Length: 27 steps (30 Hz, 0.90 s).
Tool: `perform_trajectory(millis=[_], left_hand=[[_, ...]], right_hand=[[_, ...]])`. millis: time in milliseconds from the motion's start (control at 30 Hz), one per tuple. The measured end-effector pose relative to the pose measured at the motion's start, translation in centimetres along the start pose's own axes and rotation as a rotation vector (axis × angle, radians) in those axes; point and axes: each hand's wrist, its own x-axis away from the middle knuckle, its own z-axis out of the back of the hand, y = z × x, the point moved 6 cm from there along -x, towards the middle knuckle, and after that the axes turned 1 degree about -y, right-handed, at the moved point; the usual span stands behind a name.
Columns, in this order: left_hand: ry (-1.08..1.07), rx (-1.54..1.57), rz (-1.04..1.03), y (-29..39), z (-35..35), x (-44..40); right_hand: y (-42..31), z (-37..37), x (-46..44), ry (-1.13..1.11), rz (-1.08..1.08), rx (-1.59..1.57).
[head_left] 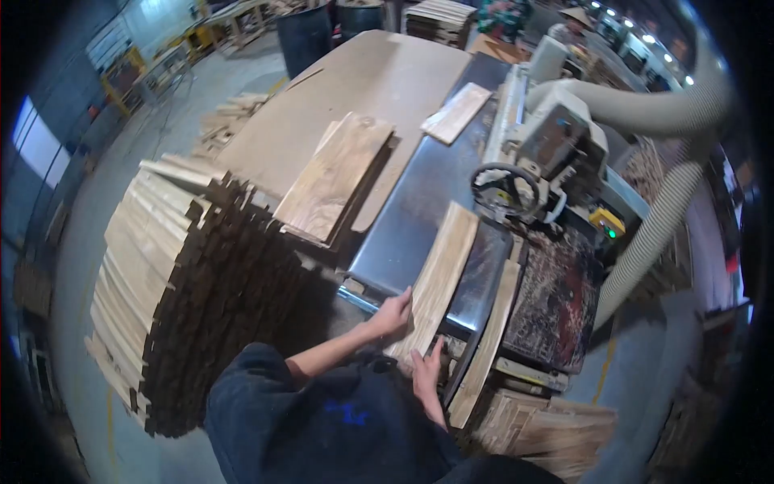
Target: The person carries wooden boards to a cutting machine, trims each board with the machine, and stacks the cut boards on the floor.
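Observation:
A long pale wooden board (pixel 439 274) lies lengthwise on the machine's metal table (pixel 387 234), its near end close to my body. My left hand (pixel 391 315) grips the board's left edge, fingers partly hidden by it. At the near right corner, my right hand (pixel 427 373) holds the same board, with the thumb on top and fingers along the side. A narrow wooden strip (pixel 490 347) lies to the right of my right hand, beside the metal table.
A machine with a black handwheel (pixel 505 192) and ribbed hoses (pixel 653 230) stands right. A tall stack of boards (pixel 137 250) rises left. More boards (pixel 339 177) lie on a brown tabletop (pixel 355 73); one short board (pixel 456 114) is farther off. Another person (pixel 571 31) is at the back.

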Motion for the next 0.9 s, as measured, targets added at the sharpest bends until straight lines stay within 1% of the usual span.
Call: perform_trajectory(millis=[67, 100, 133, 167, 200, 267, 333, 367, 400, 467, 500, 533, 567, 600, 700, 733, 767, 800, 867, 900], left_hand=[[0.124, -0.884, -0.305, 3.1, -3.1, 2.7], [0.001, -0.794, -0.361, 1.1, -5.6, 2.0], [-0.055, -0.680, -0.462, 0.8, -7.2, 1.7], [-0.086, -0.665, -0.450, 1.5, -8.3, 1.6], [-0.114, -0.651, -0.430, 2.2, -9.2, 1.4], [-0.108, -0.596, -0.481, 3.3, -10.4, 0.1], [-0.031, -0.570, -0.540, 4.5, -11.8, -1.6], [0.027, -0.617, -0.509, 4.8, -12.1, -2.5], [0.084, -0.659, -0.482, 5.9, -12.5, -3.4], [0.151, -0.655, -0.520, 7.0, -11.9, -5.4], [0.168, -0.646, -0.530, 7.5, -11.8, -6.7], [0.187, -0.641, -0.534, 8.0, -11.5, -8.0], [0.201, -0.627, -0.541, 8.5, -11.2, -9.5], [0.221, -0.613, -0.546, 8.9, -10.9, -11.0], [0.248, -0.605, -0.529, 9.3, -10.6, -15.5], [0.265, -0.612, -0.533, 9.5, -10.2, -16.9], [0.284, -0.554, -0.549, 10.1, -9.8, -18.1], [0.280, -0.525, -0.536, 10.6, -9.4, -19.7], [0.302, -0.545, -0.517, 10.5, -9.4, -21.9], [0.350, -0.497, -0.491, 10.4, -8.9, -22.6]], right_hand=[[3.2, 4.0, 1.1, 0.070, 0.032, -0.026], [5.3, 6.1, 1.2, 0.104, -0.033, -0.123], [6.9, 7.4, 1.5, 0.128, -0.103, -0.221], [7.5, 8.0, 1.6, 0.169, -0.096, -0.316], [8.4, 8.8, 1.5, 0.254, -0.149, -0.439], [7.7, 8.6, 1.7, 0.312, -0.145, -0.772], [6.1, 7.8, 1.6, 0.278, -0.070, -0.711], [5.2, 7.3, 1.2, 0.272, -0.072, -0.644], [4.9, 7.2, 0.7, 0.258, -0.105, -0.583], [3.9, 7.2, -0.9, 0.307, -0.171, -0.382], [3.1, 7.1, -2.0, 0.390, -0.202, -0.270], [3.1, 7.7, -3.8, 0.380, -0.243, -0.204], [0.9, 7.2, -4.5, 0.419, -0.203, -0.114], [-0.3, 7.0, -6.1, 0.396, -0.141, -0.055], [-3.4, 6.3, -10.1, 0.374, -0.181, -0.070], [-4.1, 6.1, -11.1, 0.413, -0.196, -0.090], [-4.7, 6.0, -12.5, 0.446, -0.208, -0.107], [-5.6, 6.0, -13.9, 0.427, -0.206, -0.125], [-6.1, 6.5, -15.9, 0.470, -0.226, -0.148], [-6.6, 6.4, -16.3, 0.490, -0.193, -0.103]])
